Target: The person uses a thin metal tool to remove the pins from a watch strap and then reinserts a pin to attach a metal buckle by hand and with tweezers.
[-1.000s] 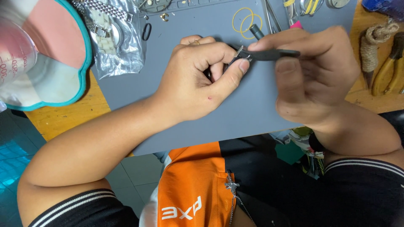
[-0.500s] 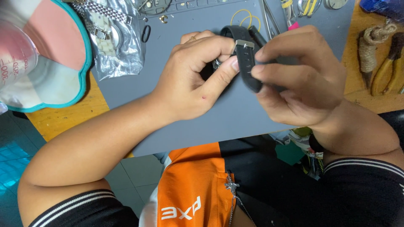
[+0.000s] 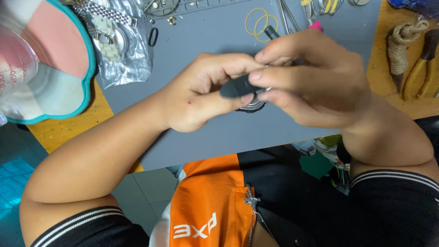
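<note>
Both my hands meet over the grey work mat (image 3: 215,36). My left hand (image 3: 206,96) and my right hand (image 3: 311,82) together grip a small black wristwatch (image 3: 244,89). Its dark strap end shows between my thumbs, and part of the round case peeks out below my right fingers. My right fingers lie across the top of the watch and hide most of it. A black strap end (image 3: 270,32) sticks up behind my right hand.
Yellow rubber bands (image 3: 260,20) lie on the mat behind my hands. At the back left sits a clear plastic bag with a metal watch bracelet (image 3: 116,41), beside a pink and teal tray (image 3: 50,68). Pliers (image 3: 418,68) and coiled twine (image 3: 402,41) rest on the wooden bench at right.
My hands have closed tighter over the watch. The strap that curved up above my right fingers is now mostly hidden, and my right fingers have slid left over the case.
</note>
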